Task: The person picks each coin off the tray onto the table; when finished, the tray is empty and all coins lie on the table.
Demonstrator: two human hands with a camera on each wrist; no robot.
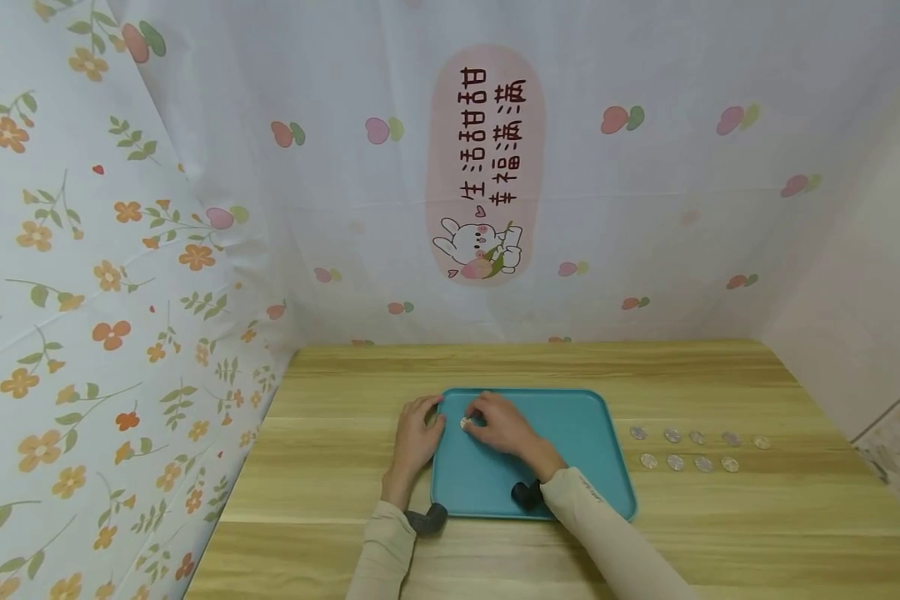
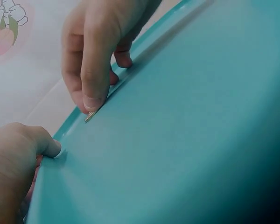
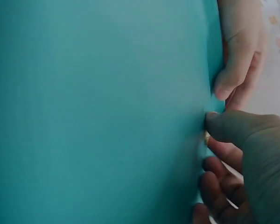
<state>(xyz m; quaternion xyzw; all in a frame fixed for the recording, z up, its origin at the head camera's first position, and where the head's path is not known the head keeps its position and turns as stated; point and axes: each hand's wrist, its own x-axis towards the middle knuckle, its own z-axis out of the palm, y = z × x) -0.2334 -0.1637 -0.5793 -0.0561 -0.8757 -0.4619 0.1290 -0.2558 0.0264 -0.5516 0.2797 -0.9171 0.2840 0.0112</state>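
Note:
A blue-green tray lies on the wooden table. My right hand is over its upper left part and pinches a coin between thumb and fingertips. In the left wrist view the coin shows its thin golden edge, low over the tray surface; whether it touches cannot be told. My left hand holds the tray's left side, thumb over the rim and fingers outside it. In the right wrist view the right hand mostly covers the coin, and the left hand is just beyond.
Right of the tray, several coins lie in two rows on the table. Dark devices are strapped at both wrists, the right one above the tray's front part. A printed curtain hangs behind the table, with a flowered one at left.

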